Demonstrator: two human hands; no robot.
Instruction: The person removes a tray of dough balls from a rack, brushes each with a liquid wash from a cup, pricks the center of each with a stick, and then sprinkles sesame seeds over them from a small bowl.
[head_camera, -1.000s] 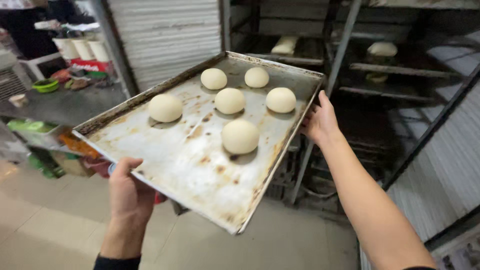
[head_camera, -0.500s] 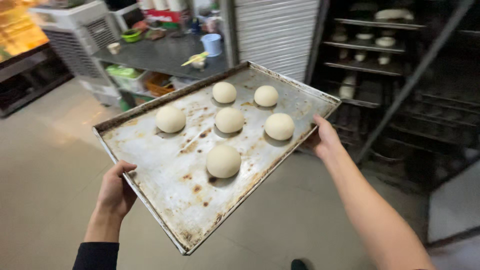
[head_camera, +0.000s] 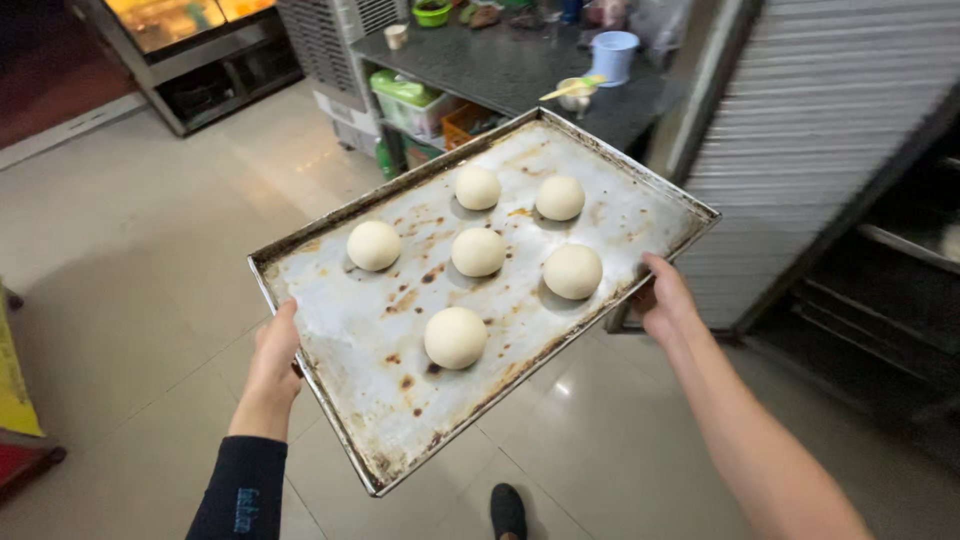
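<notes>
— What are you carrying there?

— You have a metal baking tray (head_camera: 400, 400), rectangular, its surface stained with brown spots. Six round balls of pale dough (head_camera: 478, 252) sit in it, all gathered in the far half; the near half is bare metal. None of the balls touch one another.

— Which way does it run?

— Its long axis goes from near you on the left up and away to the right, so one corner points at the dark bench (head_camera: 520, 70) ahead and the opposite corner hangs over the tiled floor (head_camera: 120, 250) close to your shoe (head_camera: 508, 510). The tray tilts a little, far end higher in the picture.

— And your grip?

— Your left hand (head_camera: 272, 362) is clamped on the left long edge, fingers underneath, thumb along the rim. Your right hand (head_camera: 666, 300) is closed on the opposite long edge near the far right corner, thumb on top. The tray lies between the two hands, held in the air over the floor, with the dough nearer to your right hand than to your left.

— What's around?

— On the bench stand a pale blue cup (head_camera: 613, 55), a small bowl with a yellow utensil (head_camera: 574, 92), and a green bowl (head_camera: 432, 12). Under it sit green and orange crates (head_camera: 420, 105). To your right is a grey corrugated shutter (head_camera: 830, 130), then dark rack shelves (head_camera: 900, 250).
</notes>
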